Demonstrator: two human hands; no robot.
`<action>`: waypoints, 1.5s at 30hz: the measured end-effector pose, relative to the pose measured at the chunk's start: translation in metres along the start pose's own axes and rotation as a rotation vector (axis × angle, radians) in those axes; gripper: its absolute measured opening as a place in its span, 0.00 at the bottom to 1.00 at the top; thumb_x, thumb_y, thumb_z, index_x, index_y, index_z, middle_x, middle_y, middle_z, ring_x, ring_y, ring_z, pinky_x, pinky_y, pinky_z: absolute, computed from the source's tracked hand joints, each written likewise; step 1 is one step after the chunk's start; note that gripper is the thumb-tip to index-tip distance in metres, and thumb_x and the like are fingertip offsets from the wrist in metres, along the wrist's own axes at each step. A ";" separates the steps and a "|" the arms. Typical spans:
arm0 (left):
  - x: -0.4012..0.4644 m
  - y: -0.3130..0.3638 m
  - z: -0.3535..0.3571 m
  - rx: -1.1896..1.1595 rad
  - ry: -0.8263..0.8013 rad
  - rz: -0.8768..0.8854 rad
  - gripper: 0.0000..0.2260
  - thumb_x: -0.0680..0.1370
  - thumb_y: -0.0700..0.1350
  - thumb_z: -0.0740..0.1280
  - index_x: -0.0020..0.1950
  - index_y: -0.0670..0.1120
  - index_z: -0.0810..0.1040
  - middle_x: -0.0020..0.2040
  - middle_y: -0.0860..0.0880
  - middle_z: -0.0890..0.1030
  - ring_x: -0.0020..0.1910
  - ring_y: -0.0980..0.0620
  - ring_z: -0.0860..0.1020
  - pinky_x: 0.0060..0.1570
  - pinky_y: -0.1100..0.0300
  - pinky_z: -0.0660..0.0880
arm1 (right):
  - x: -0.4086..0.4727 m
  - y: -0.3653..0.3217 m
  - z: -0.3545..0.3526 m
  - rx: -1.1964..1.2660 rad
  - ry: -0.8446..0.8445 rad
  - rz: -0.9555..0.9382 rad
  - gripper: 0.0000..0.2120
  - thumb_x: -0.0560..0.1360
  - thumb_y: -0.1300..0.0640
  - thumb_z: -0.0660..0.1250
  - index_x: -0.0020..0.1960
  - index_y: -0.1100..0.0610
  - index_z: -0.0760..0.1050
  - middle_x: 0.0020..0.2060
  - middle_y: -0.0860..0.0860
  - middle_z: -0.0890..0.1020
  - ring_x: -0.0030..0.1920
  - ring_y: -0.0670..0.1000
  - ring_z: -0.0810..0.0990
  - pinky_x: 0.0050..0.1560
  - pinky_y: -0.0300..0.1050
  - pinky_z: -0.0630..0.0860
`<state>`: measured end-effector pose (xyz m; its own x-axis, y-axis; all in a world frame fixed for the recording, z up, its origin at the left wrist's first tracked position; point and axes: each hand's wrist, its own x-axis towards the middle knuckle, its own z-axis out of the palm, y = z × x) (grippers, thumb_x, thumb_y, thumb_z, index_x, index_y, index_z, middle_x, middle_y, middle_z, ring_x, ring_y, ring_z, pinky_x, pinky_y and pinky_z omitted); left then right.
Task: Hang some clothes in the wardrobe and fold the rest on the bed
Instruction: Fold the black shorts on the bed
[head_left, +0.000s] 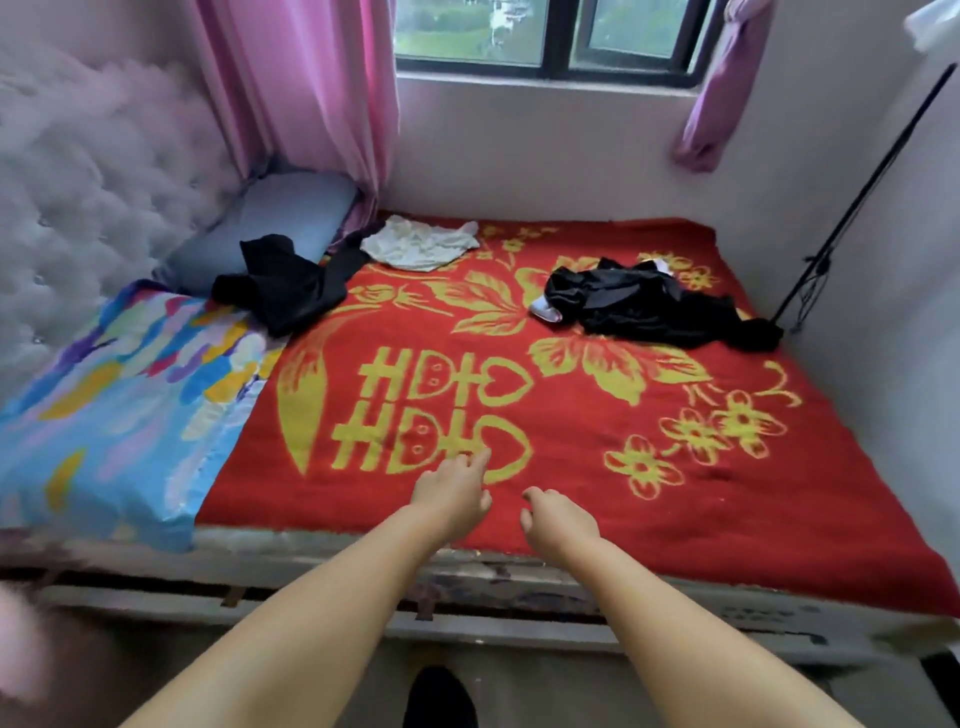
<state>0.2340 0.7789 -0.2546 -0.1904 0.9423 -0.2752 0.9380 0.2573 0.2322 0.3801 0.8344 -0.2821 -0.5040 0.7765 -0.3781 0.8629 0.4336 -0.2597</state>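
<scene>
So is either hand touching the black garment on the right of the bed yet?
Apart. The head view shows the left hand and right hand near the bed's front edge, with a wide stretch of red blanket between them and the black garment.

Blanket (571, 467): red, with yellow flowers, leaves and a large double-character motif. Quilt (114, 395): light blue ground, blotches of yellow, purple, pink and white. Pillow (291, 213): plain grey-blue. Crumpled garment (421, 244) by the pillow: white. Garment (283, 283) lying over the quilt's corner: black. Glossy garment (649, 304) on the far right of the blanket: black, with small white patches. Curtains (306, 83): pink. Headboard (78, 171): pale, tufted, buttoned. Window frame (558, 67): dark. Wall (535, 150): off-white.
</scene>
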 end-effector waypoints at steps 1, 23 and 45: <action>0.025 0.002 -0.002 0.009 0.000 0.031 0.27 0.81 0.50 0.57 0.78 0.50 0.51 0.69 0.44 0.69 0.63 0.44 0.72 0.52 0.50 0.73 | 0.019 0.009 -0.007 0.006 0.005 0.036 0.18 0.82 0.51 0.52 0.70 0.55 0.66 0.62 0.54 0.74 0.60 0.57 0.75 0.51 0.50 0.73; 0.401 0.036 0.006 0.054 -0.252 0.030 0.25 0.81 0.49 0.55 0.78 0.49 0.52 0.64 0.44 0.71 0.61 0.43 0.71 0.51 0.50 0.73 | 0.349 0.185 -0.127 -0.014 -0.090 0.164 0.19 0.81 0.54 0.52 0.71 0.54 0.66 0.61 0.54 0.75 0.59 0.57 0.76 0.51 0.50 0.75; 0.610 -0.051 0.201 -0.032 0.191 -0.061 0.27 0.77 0.53 0.49 0.76 0.48 0.63 0.77 0.46 0.61 0.76 0.46 0.59 0.72 0.38 0.51 | 0.731 0.221 -0.079 -0.273 0.136 -0.146 0.36 0.74 0.68 0.59 0.77 0.47 0.51 0.78 0.50 0.50 0.71 0.57 0.62 0.55 0.55 0.72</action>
<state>0.1280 1.2975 -0.6216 -0.3004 0.9476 -0.1088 0.9141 0.3186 0.2507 0.2048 1.5340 -0.5456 -0.6292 0.7432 -0.2274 0.7694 0.6369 -0.0474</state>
